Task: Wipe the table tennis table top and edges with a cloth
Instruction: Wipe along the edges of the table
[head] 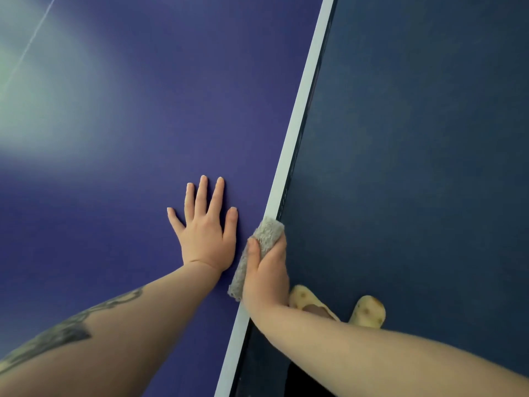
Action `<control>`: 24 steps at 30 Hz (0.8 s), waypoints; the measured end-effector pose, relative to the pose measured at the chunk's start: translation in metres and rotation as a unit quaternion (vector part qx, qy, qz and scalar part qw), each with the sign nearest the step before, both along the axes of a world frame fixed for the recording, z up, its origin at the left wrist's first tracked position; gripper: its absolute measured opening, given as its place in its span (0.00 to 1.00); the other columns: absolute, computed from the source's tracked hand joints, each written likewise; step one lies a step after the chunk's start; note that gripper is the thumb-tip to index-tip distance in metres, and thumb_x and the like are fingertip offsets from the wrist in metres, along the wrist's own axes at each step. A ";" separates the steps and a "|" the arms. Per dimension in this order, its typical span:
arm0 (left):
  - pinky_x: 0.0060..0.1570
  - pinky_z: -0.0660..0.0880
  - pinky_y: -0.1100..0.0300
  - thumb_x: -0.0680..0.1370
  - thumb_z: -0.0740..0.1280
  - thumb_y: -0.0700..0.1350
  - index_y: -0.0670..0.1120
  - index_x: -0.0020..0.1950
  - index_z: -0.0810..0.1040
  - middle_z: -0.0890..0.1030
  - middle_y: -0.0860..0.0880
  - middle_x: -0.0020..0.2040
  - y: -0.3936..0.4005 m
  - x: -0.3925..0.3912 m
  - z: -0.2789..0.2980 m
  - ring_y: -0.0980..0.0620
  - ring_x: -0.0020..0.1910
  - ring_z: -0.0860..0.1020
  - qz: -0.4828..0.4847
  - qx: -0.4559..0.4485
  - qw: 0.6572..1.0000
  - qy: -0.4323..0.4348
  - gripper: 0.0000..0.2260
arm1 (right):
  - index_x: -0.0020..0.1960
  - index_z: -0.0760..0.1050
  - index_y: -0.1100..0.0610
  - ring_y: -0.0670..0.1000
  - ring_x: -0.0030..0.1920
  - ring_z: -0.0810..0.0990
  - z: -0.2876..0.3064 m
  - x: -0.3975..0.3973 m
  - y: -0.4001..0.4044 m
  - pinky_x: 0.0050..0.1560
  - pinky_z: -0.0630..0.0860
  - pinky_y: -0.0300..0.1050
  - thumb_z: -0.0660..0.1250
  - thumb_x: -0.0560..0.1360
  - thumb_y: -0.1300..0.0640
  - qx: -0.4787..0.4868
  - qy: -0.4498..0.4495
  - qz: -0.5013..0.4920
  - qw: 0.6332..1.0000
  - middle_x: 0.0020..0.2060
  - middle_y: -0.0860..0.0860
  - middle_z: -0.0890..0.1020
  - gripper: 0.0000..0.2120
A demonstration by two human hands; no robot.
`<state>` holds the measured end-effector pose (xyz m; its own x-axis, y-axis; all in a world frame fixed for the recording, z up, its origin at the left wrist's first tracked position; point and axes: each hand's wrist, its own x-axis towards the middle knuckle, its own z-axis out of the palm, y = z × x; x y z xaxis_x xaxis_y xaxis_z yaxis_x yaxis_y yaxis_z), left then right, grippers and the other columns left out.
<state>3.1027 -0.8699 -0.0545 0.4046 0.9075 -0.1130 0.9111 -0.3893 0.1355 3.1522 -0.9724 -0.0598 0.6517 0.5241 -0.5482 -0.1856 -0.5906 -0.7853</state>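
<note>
The grey, fuzzy, folded cloth (259,247) is wrapped over the white-striped edge (297,121) of the blue-purple table tennis bench (143,124), its nap thick and matted, its lower end trailing along the stripe. The right hand (267,275) grips it, thumb on top and fingers curled over the rim out of sight. The left hand (204,227) lies flat on the bench just beside the cloth, fingers spread and straight. Below, yellow slippers (367,310) stand on the dark blue floor (415,138).
</note>
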 end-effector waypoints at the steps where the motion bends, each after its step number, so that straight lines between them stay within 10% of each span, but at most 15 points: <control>1: 0.74 0.41 0.38 0.79 0.43 0.60 0.59 0.79 0.51 0.51 0.53 0.80 0.000 0.000 0.000 0.52 0.79 0.43 0.000 0.001 1.000 0.000 0.27 | 0.79 0.53 0.50 0.50 0.68 0.72 0.001 -0.006 -0.006 0.64 0.72 0.48 0.55 0.80 0.40 -0.004 -0.001 0.005 1.000 0.72 0.47 0.69 0.31; 24: 0.74 0.40 0.39 0.79 0.42 0.61 0.59 0.79 0.51 0.51 0.54 0.80 0.000 -0.001 0.000 0.53 0.79 0.43 0.000 -0.007 1.000 0.002 0.28 | 0.76 0.57 0.53 0.59 0.62 0.77 -0.002 0.082 0.071 0.57 0.75 0.53 0.52 0.81 0.39 -0.069 -0.026 0.008 0.997 0.70 0.51 0.72 0.28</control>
<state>3.1015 -0.8697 -0.0546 0.4045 0.9056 -0.1275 0.9114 -0.3876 0.1384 3.2339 -0.9017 -0.0622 0.6735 0.4566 -0.5812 -0.1352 -0.6970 -0.7042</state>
